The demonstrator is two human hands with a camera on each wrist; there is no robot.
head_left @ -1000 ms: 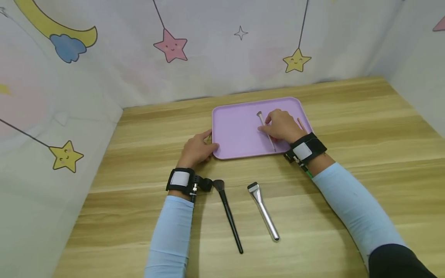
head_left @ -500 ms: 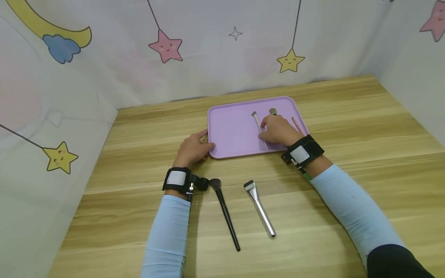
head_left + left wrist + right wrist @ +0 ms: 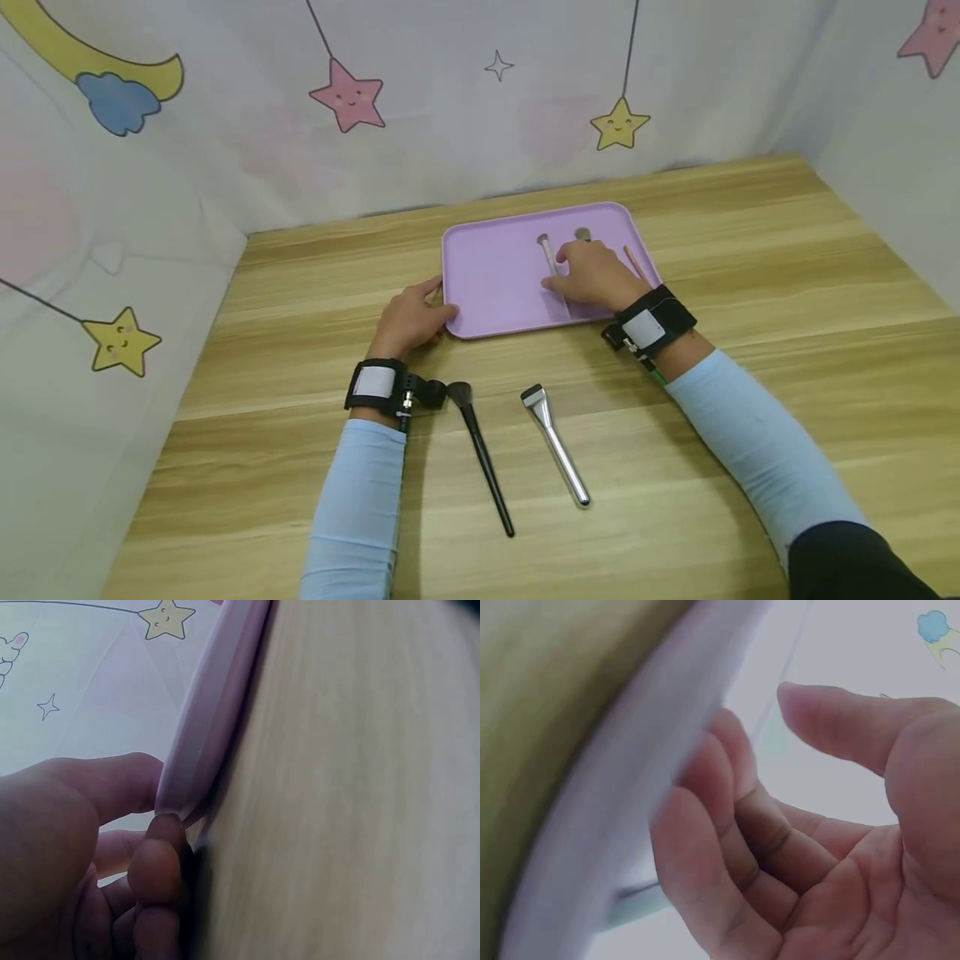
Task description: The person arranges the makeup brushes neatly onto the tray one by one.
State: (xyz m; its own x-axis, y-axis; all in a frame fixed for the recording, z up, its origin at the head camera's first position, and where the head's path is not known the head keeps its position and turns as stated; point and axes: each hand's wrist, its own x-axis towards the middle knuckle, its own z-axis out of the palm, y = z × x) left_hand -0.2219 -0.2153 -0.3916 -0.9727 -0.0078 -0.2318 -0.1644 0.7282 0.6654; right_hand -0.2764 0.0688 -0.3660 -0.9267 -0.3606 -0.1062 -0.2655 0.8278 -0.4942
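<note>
My left hand [image 3: 411, 320] grips the near-left corner of a lilac tray [image 3: 487, 275], thumb at the rim. In the left wrist view its thumb and fingers pinch the tray edge [image 3: 202, 727]. Over the tray's right half is my right hand [image 3: 596, 277], holding nothing. The right wrist view shows its thumb well apart from its bent fingers [image 3: 694, 840], which are beside the tray wall. A slim pale-handled makeup brush [image 3: 549, 254] lies in the tray, by the right thumb and index finger. Behind the hand shows a greenish brush head [image 3: 582, 234]; its handle is hidden.
A thin copper-coloured handle [image 3: 633, 260] lies along the tray's right side, partly behind the right wrist. On the wooden table [image 3: 300, 467], nearer me, lie a black makeup brush [image 3: 483, 458] and a silver flat-headed brush [image 3: 558, 450]. A patterned cloth wall [image 3: 442, 158] stands behind.
My right hand has drawn slightly back, uncovering the greenish brush head. The slim brush's handle end has shifted a little left. My left hand stays at the tray corner; the head view has drifted slightly.
</note>
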